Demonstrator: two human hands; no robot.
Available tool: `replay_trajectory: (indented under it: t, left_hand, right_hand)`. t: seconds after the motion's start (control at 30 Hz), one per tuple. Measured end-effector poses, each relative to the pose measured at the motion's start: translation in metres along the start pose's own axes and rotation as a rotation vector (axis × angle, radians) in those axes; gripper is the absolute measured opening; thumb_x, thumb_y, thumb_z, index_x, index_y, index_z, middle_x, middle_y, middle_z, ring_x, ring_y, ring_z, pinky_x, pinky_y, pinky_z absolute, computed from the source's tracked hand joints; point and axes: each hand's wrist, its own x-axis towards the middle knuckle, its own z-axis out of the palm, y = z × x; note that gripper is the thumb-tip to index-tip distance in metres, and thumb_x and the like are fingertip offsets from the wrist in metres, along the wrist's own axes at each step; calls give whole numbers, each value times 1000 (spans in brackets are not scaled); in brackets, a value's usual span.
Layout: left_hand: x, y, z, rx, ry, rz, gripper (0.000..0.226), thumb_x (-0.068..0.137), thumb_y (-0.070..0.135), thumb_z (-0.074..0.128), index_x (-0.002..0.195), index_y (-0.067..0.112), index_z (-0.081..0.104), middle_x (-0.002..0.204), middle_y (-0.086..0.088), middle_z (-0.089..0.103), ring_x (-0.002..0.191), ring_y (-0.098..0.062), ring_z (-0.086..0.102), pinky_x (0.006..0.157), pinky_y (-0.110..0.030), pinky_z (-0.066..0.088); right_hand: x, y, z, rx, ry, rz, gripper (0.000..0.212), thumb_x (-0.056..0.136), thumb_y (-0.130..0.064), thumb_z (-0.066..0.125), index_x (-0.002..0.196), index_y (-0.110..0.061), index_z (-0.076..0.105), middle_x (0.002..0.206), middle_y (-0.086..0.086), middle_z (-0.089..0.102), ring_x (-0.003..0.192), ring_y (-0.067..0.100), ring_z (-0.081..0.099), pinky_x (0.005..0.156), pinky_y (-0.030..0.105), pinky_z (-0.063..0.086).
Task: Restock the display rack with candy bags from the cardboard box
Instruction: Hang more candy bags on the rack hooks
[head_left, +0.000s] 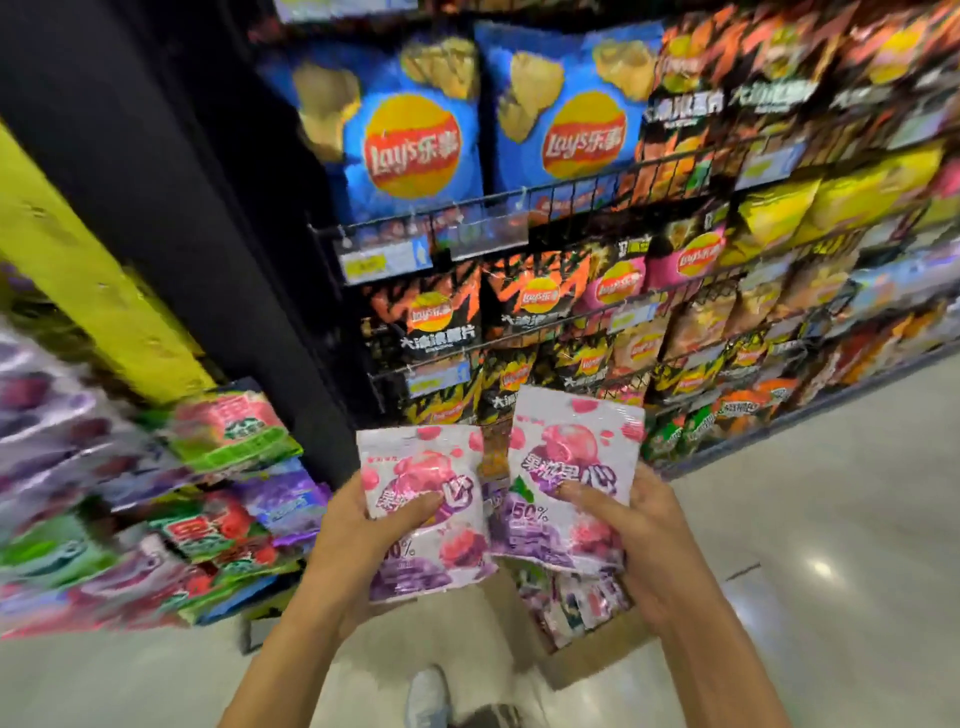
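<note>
The left hand (358, 540) grips the left candy bag (415, 462), thumb across the front and fingers (363, 512) curled round its left edge. The right hand (641, 535) grips the right candy bag (571, 447) the same way, thumb on the print. The two bags sit side by side, almost touching between the thumbs. Both are white with pink and purple fruit. "50%" reads just under the right thumb, and a large "心" sits just above it. The smaller print is too blurred to read.

Directly below the fingers, a cardboard box (592, 662) stands on the floor (831, 519) with more such bags inside. The floor is pale, glossy tile. Left of the left fingers, the display rack (239, 603) carries green, red and purple candy packs, their lettering smeared by blur.

Beyond the fingertips, wire shelves (519, 200) hold chip bags (410, 135). The blue ones at the top read "Lay's 乐事", with black, pink and yellow ones lower down. The price labels (384, 262) clipped to the wire are unreadable. A shoe (426, 696) shows between the forearms.
</note>
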Motion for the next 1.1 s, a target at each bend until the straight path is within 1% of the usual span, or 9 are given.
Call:
replay_trajectory:
  t: [0.1, 0.27, 0.37, 0.53, 0.67, 0.83, 0.93, 1.0, 1.1]
  left_hand:
    - [-17, 12, -32, -7, 75, 38, 39, 74, 9, 79, 111, 9, 67, 99, -9, 77, 91, -27, 74, 78, -37, 60]
    - [-39, 31, -88, -62, 185, 80, 42, 73, 10, 79, 113, 12, 65, 99, -5, 77, 91, -23, 74, 76, -32, 60]
    - [-48, 39, -123, -86, 236, 93, 45, 75, 11, 80, 117, 14, 64, 100, -2, 77, 92, -20, 74, 79, -34, 59]
    - [-60, 60, -184, -68, 292, 143, 39, 75, 14, 80, 110, 21, 65, 95, 5, 77, 87, -14, 74, 73, -26, 58]
    - [-64, 77, -233, -86, 303, 144, 58, 63, 31, 87, 116, 23, 65, 105, 3, 76, 98, -21, 72, 93, -47, 53]
    - [-63, 105, -275, -127, 337, 191, 101, 47, 46, 95, 135, 20, 53, 133, 1, 63, 121, -27, 60, 103, -51, 47]
    - [-59, 122, -295, -102, 332, 260, 114, 40, 56, 96, 138, 21, 51, 137, -4, 60, 125, -29, 57, 104, -51, 46]
    - [-63, 141, -299, -102, 308, 320, 111, 40, 60, 93, 136, 21, 54, 132, -3, 64, 121, -26, 61, 103, -48, 47]
    - [-67, 169, -301, -84, 245, 422, 72, 56, 40, 92, 119, 22, 64, 106, 3, 76, 95, -14, 72, 87, -33, 53]
  right_hand:
    - [-4, -9, 34, -14, -88, -17, 32, 72, 0, 74, 99, -16, 69, 88, 1, 79, 74, 16, 74, 50, 24, 54]
    - [-10, -15, 93, -61, -251, -35, 33, 81, -5, 72, 111, -20, 67, 101, 0, 78, 88, 21, 75, 54, 28, 57]
    - [-12, -14, 132, -96, -288, -51, 40, 78, -9, 74, 116, -19, 67, 108, 2, 76, 99, 22, 73, 68, 30, 60]
    - [-20, -15, 197, -115, -349, -51, 43, 79, -7, 75, 121, -15, 66, 111, 3, 75, 105, 23, 71, 98, 48, 51]
    - [-29, -28, 244, -124, -390, -87, 41, 82, -2, 71, 119, -17, 66, 111, 2, 76, 102, 18, 72, 85, 32, 57]
    - [-33, -51, 286, -129, -373, -217, 58, 63, -22, 91, 116, -17, 68, 106, 3, 77, 100, 21, 73, 81, 31, 58]
    - [-37, -70, 299, -223, -303, -328, 48, 66, -10, 85, 110, -19, 69, 95, -5, 79, 86, 8, 74, 66, 15, 56]
    - [-39, -81, 302, -277, -274, -403, 45, 65, -8, 82, 107, -22, 70, 91, -13, 78, 80, -1, 72, 63, 9, 51]
    - [-47, -93, 310, -359, -227, -468, 50, 54, -24, 83, 102, -28, 71, 91, -18, 77, 84, -2, 71, 67, 11, 49]
